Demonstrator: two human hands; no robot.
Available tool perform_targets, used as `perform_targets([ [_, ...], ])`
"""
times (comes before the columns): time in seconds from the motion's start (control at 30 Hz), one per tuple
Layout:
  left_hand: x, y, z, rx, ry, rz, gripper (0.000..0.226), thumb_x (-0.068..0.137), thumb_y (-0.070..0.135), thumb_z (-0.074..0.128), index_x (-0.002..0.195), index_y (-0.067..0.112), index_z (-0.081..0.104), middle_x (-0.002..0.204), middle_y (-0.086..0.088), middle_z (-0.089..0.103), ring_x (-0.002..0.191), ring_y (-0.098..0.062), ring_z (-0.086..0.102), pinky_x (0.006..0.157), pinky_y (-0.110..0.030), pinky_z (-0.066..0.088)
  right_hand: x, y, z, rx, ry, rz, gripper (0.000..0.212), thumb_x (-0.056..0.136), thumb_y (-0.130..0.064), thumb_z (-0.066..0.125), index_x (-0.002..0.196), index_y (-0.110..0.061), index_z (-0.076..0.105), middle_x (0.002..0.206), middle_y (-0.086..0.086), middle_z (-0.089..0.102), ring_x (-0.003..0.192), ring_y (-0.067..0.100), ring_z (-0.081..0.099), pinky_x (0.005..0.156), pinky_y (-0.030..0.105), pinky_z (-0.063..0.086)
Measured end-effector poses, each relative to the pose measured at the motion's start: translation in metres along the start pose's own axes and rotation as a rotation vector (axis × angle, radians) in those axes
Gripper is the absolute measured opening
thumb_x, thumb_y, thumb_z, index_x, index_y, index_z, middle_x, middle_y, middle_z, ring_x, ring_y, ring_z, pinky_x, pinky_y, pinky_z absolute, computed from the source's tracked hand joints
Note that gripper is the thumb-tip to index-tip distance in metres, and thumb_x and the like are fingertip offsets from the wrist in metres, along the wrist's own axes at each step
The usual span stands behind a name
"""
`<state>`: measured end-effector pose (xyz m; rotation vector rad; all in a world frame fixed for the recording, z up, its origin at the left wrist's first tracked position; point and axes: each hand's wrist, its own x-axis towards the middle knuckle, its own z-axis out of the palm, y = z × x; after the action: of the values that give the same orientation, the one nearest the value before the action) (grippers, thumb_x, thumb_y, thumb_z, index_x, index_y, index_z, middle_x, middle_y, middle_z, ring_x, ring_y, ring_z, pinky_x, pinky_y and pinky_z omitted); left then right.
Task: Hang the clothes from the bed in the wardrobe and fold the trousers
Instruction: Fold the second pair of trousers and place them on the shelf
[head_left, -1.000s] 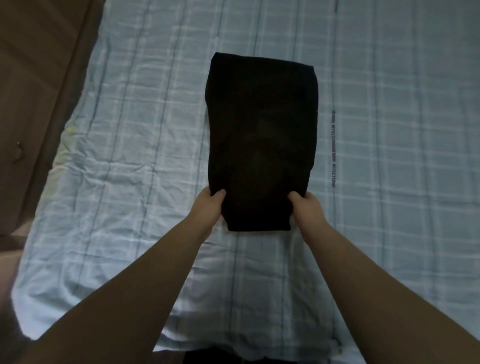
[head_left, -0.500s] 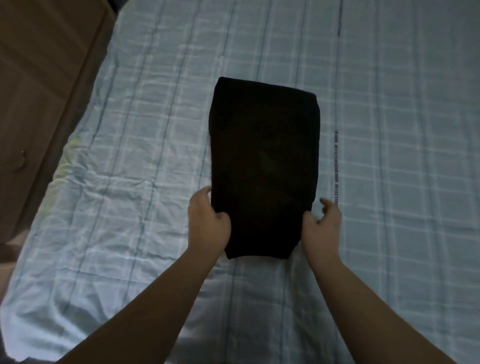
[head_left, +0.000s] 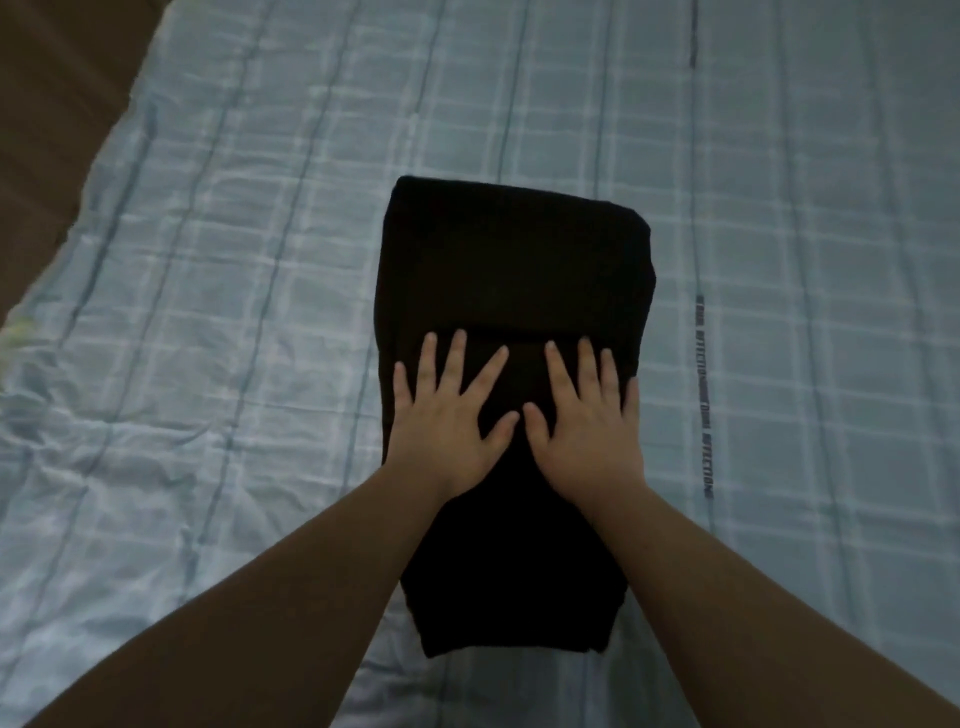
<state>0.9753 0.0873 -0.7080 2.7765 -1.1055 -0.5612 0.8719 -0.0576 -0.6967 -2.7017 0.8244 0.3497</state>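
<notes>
The black trousers lie folded into a long rectangle in the middle of the bed, which has a light blue checked sheet. Both my hands lie flat on the middle of the fold, side by side, fingers spread and straight. My left hand presses the left half, and my right hand presses the right half. Their thumbs almost touch. My forearms cover part of the near end of the trousers.
Brown wooden furniture stands along the bed's left edge at the upper left. A printed dark text stripe runs along the sheet to the right of the trousers. The sheet is wrinkled at the left.
My hands let go of the near corners of the trousers and moved up onto the middle, where they now lie flat. The view has moved closer.
</notes>
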Motion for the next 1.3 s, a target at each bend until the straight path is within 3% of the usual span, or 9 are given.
perform_targets([
  [0.23,0.006,0.005,-0.024,-0.040,-0.084,-0.009,0.074,0.091,0.074,0.027,0.153,0.051,-0.006,0.167,0.002,-0.013,0.152,-0.028,-0.020,0.121,-0.061,-0.001,0.006,-0.003,-0.019,0.046,-0.061,0.010,0.075,0.095,-0.062,0.035,0.157,-0.039,-0.001,0.168,0.001,-0.003,0.154,0.025,-0.007,0.123,0.055,0.003],
  [0.3,-0.001,0.009,-0.049,-0.041,0.038,0.006,0.071,0.093,0.066,0.035,0.156,0.041,0.015,0.168,-0.003,0.009,0.154,-0.029,0.000,0.122,-0.057,0.012,0.000,-0.004,-0.044,0.053,0.015,-0.002,0.071,0.092,-0.059,0.040,0.155,-0.037,0.018,0.165,0.002,0.016,0.153,0.023,0.011,0.121,0.054,0.015],
  [0.37,-0.003,0.006,-0.074,-0.051,0.300,0.066,0.055,0.094,0.046,0.045,0.145,0.025,0.047,0.154,-0.007,0.041,0.145,-0.028,0.029,0.116,-0.050,0.030,-0.001,-0.006,-0.070,0.078,0.218,-0.027,0.057,0.090,-0.048,0.047,0.145,-0.031,0.043,0.152,0.000,0.041,0.142,0.019,0.033,0.115,0.050,0.027],
  [0.4,0.002,0.003,-0.084,-0.054,0.420,0.107,0.049,0.094,0.037,0.049,0.139,0.019,0.053,0.148,-0.008,0.047,0.141,-0.027,0.036,0.113,-0.048,0.033,0.005,-0.008,-0.079,0.096,0.322,-0.056,0.052,0.091,-0.042,0.049,0.141,-0.028,0.048,0.148,-0.001,0.046,0.139,0.017,0.037,0.113,0.049,0.028],
  [0.43,0.010,0.001,-0.092,-0.054,0.488,0.138,0.048,0.094,0.032,0.051,0.140,0.017,0.053,0.149,-0.010,0.046,0.141,-0.028,0.036,0.114,-0.048,0.033,0.016,-0.010,-0.087,0.107,0.393,-0.092,0.051,0.092,-0.038,0.049,0.142,-0.027,0.048,0.149,-0.001,0.045,0.141,0.017,0.035,0.116,0.050,0.025],
  [0.5,0.040,-0.001,-0.105,-0.005,0.467,0.147,0.059,0.096,0.037,0.047,0.153,0.022,0.037,0.161,-0.011,0.028,0.151,-0.031,0.018,0.121,-0.052,0.021,0.046,-0.014,-0.095,0.089,0.388,-0.153,0.057,0.098,-0.040,0.044,0.153,-0.031,0.033,0.162,0.001,0.029,0.152,0.022,0.019,0.122,0.054,0.012],
  [0.6,0.092,-0.004,-0.104,0.078,0.249,0.072,0.069,0.099,0.060,0.027,0.159,0.036,0.004,0.168,-0.009,-0.002,0.153,-0.036,-0.010,0.122,-0.060,0.001,0.093,-0.012,-0.083,-0.010,0.172,-0.116,0.064,0.101,-0.057,0.023,0.159,-0.038,0.002,0.169,0.002,-0.003,0.154,0.028,-0.009,0.123,0.058,-0.001],
  [0.73,0.130,-0.023,-0.077,0.076,0.024,-0.014,0.072,0.094,0.074,0.013,0.154,0.046,-0.014,0.165,-0.002,-0.023,0.149,-0.037,-0.026,0.118,-0.067,-0.003,0.122,-0.003,-0.056,-0.048,0.068,-0.092,0.069,0.098,-0.065,0.014,0.158,-0.039,-0.008,0.168,0.002,-0.012,0.153,0.029,-0.017,0.122,0.059,-0.004],
  [1.3,0.153,-0.023,-0.035,0.105,0.129,-0.056,0.075,0.095,0.068,0.019,0.158,0.038,-0.008,0.167,-0.008,-0.014,0.150,-0.042,-0.017,0.115,-0.071,0.008,0.148,0.004,-0.026,-0.014,0.102,-0.059,0.071,0.096,-0.062,0.026,0.159,-0.037,0.003,0.169,0.002,-0.001,0.154,0.028,-0.008,0.122,0.060,0.003],
])
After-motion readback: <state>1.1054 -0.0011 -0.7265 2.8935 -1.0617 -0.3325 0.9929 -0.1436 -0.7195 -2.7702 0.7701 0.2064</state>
